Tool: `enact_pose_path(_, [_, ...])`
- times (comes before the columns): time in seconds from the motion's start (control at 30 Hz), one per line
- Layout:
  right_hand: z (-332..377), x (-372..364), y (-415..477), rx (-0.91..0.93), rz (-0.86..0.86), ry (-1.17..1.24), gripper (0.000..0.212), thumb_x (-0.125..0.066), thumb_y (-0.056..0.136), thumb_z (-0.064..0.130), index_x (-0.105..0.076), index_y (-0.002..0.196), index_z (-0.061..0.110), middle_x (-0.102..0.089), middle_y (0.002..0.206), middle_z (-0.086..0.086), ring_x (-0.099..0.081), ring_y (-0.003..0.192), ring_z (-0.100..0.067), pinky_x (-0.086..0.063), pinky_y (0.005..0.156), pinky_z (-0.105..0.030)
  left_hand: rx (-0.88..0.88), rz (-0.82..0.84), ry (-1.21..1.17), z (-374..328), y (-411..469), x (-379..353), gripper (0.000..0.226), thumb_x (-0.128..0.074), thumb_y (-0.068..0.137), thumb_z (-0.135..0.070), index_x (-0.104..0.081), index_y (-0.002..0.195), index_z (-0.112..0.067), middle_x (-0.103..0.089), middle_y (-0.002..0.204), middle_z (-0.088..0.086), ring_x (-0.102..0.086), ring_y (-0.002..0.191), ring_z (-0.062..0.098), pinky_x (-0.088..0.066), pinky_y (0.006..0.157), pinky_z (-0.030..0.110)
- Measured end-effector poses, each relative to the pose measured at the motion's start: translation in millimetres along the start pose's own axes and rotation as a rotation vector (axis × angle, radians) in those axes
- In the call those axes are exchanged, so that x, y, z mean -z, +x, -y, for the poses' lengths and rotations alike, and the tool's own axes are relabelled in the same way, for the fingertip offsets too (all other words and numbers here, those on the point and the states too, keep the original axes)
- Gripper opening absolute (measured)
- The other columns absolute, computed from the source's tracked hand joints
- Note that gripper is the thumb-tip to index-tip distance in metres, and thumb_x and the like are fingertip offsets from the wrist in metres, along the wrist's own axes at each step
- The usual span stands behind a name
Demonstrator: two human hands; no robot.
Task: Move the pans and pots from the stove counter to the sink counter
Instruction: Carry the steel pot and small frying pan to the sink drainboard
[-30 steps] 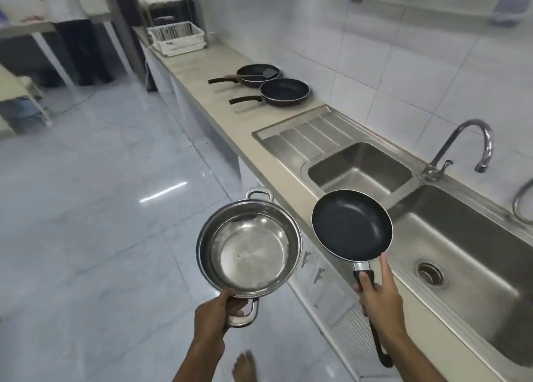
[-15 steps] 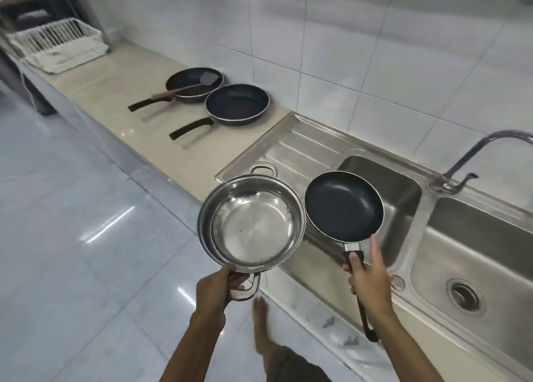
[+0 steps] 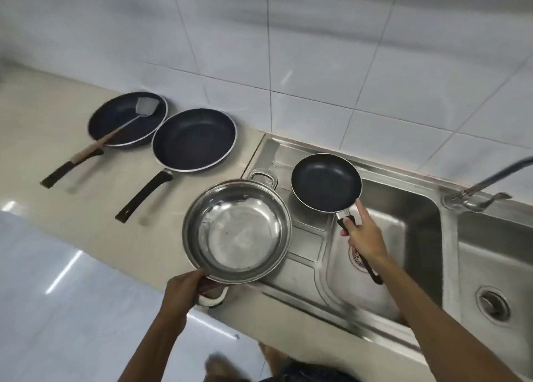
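Observation:
My left hand grips the near loop handle of a shiny steel pot, held over the front edge of the beige counter beside the sink's draining board. My right hand holds the black handle of a small black frying pan, index finger stretched along it, above the steel draining board. Two larger dark frying pans lie on the counter to the left: one next to the sink, another further left with a metal spatula resting in it.
The steel double sink fills the right side, with a tap at its back edge. White wall tiles rise behind the counter. Glossy floor lies at lower left, and my feet show at the bottom.
I have stepped up to the counter and turned towards it. Both the pot and the small pan have moved forward, from over the floor to over the counter edge and draining board.

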State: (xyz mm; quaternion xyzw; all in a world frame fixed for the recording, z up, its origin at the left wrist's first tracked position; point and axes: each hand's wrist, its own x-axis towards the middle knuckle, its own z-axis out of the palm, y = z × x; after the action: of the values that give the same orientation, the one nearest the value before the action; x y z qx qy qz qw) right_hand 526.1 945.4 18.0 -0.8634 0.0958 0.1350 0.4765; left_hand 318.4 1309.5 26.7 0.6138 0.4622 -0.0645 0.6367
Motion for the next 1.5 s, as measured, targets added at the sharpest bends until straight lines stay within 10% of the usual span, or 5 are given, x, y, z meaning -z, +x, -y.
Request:
enact_pose_path(0.37, [30, -27, 66, -0.017, 0.003, -0.01, 0.065, -0.056, 0.102, 0.022, -0.027, 0.156, 0.042, -0.072, 0.084, -0.007, -0.06, 0.044, 0.001, -0.042, 0.037, -0.021, -0.037, 0.152, 0.133, -81, 106, 1, 0.019, -0.076, 0.081, -0.021, -0.081, 0.077, -0.003, -0.078, 0.082, 0.025, -0.072, 0.067, 0.026, -0.05, 0.06, 0.029])
enact_pose_path(0.7, [29, -60, 75, -0.081, -0.027, 0.145, 0.062, -0.058, 0.101, 0.023, -0.032, 0.149, 0.053, -0.078, 0.083, -0.014, -0.074, 0.071, -0.034, -0.053, 0.048, -0.033, -0.04, 0.211, 0.071, -101, 130, 2, 0.014, -0.078, 0.083, -0.017, -0.081, 0.082, -0.004, -0.077, 0.065, 0.009, -0.068, 0.047, 0.012, -0.048, 0.039, 0.018])
enact_pose_path(0.93, [30, -64, 74, -0.088, -0.06, 0.082, 0.059, -0.055, 0.101, 0.026, -0.031, 0.149, 0.052, -0.078, 0.084, -0.009, -0.063, 0.047, 0.001, -0.05, 0.044, -0.021, -0.012, 0.241, -0.013, -97, 130, 2, 0.021, -0.081, 0.083, -0.025, -0.082, 0.09, -0.006, -0.08, 0.092, 0.019, -0.078, 0.08, 0.026, -0.059, 0.079, 0.036])
enact_pose_path(1.33, [24, -58, 67, -0.104, 0.013, -0.116, 0.067, -0.055, 0.1, 0.035, -0.019, 0.157, 0.031, -0.077, 0.092, -0.01, -0.073, 0.065, -0.03, -0.062, 0.076, -0.047, -0.048, 0.176, -0.154, -90, 92, -11, 0.035, -0.073, 0.092, -0.035, -0.074, 0.116, -0.01, -0.079, 0.108, 0.017, -0.076, 0.102, 0.029, -0.057, 0.091, 0.044])
enact_pose_path(1.5, [10, -47, 42, -0.1, 0.057, -0.144, 0.063, -0.056, 0.099, 0.035, -0.027, 0.153, 0.021, -0.076, 0.096, -0.013, -0.074, 0.07, -0.033, -0.061, 0.07, -0.042, -0.091, 0.087, -0.079, -67, 65, -17, 0.037, -0.071, 0.093, -0.034, -0.069, 0.118, -0.008, -0.079, 0.105, 0.017, -0.076, 0.097, 0.035, -0.063, 0.073, 0.037])
